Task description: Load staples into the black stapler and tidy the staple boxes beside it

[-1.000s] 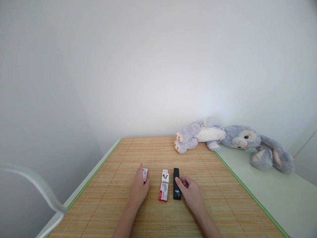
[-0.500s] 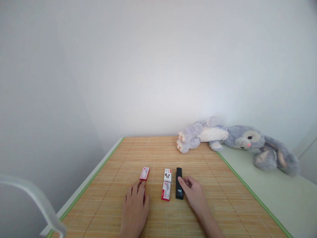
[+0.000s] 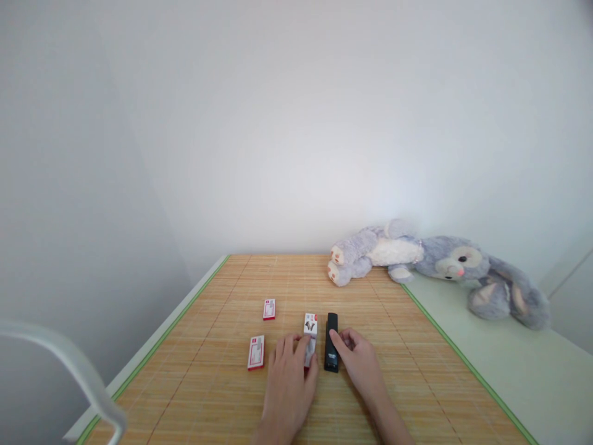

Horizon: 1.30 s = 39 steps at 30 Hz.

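From the head view, had the left hand [image 3: 290, 380] palm down at the middle of the bamboo mat [image 3: 208, 395], fingers half curled and spread a little, over the left side of the near middle box [image 3: 309, 350]. Set its thumb along the box's right edge, leaving the white-and-red top partly covered, between thumb and forefinger. Could not tell a firm pinch there from a light touch.

Saw the far middle box [image 3: 310, 323] just beyond, end to end with the near one, printed with a dark picture and a red corner.

Rested the right hand's [image 3: 359, 358] thumb on top of the black stapler [image 3: 331, 356], lying lengthwise just right of the middle boxes. Curled the remaining fingers loosely near the stapler's right edge, with the tips partly hidden. Could not tell a grip from a resting touch here either.

Found two more white-and-red boxes left of the hands, lying flat and well apart: the far left box [image 3: 269, 309] and, nearer and slightly further left, the near left box [image 3: 256, 352].

Saw a grey plush rabbit [image 3: 396, 252] on its side at far right, feet on the mat, head and ears over the pale tabletop [image 3: 500, 364].
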Each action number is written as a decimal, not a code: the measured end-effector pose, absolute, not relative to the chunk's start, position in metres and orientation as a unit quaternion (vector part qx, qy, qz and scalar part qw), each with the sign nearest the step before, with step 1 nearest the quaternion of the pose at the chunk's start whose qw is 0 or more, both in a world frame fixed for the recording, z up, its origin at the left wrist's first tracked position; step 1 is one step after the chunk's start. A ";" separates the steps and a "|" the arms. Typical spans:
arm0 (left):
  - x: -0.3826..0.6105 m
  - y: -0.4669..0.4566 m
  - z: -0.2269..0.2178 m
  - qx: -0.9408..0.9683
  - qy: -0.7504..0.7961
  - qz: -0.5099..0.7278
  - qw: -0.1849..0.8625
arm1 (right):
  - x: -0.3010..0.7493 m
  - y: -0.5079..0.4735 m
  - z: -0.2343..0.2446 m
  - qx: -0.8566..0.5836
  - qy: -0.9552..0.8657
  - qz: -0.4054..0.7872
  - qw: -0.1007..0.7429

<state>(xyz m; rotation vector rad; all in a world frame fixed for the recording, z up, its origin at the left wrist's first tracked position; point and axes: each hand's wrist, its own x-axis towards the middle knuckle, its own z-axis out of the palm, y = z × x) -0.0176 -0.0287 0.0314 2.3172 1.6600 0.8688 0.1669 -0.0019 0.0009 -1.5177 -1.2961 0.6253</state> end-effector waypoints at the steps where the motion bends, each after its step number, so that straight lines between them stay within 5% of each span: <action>1: -0.014 -0.026 0.030 0.771 0.561 0.290 0.080 | 0.166 -0.002 0.002 -0.630 -0.533 0.260 0.501; 10: -0.018 -0.035 0.023 0.765 0.575 0.273 0.098 | 0.168 0.003 0.004 -0.618 -0.513 0.292 0.520; 19: -0.027 -0.061 -0.003 0.783 0.556 0.271 0.061 | 0.168 0.000 0.052 -0.519 -0.710 0.273 0.391; 29: -0.034 -0.058 -0.009 0.770 0.589 0.244 0.034 | 0.137 0.016 0.066 -0.466 -0.772 0.258 0.346; 39: -0.029 -0.058 -0.012 0.757 0.590 0.281 0.010 | 0.257 -0.009 0.101 -0.493 -0.739 0.322 0.326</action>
